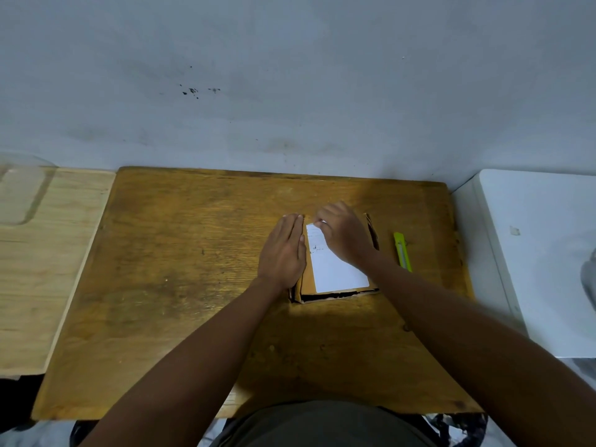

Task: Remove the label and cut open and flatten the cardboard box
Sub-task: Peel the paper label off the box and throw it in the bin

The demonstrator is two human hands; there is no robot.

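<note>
Print on white label [335, 266] too small to read.

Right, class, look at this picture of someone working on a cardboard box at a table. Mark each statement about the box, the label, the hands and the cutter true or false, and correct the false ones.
1. The white label is on top of the cardboard box. True.
2. The right hand holds the yellow-green cutter. False: the cutter lies on the wooden table, right of the box, untouched.
3. The left hand lies flat along the box's left side. True.
4. The box is already cut open and flattened. False: it still stands as a box.
5. The right hand's fingertips are at the label's far corner. True.
</note>
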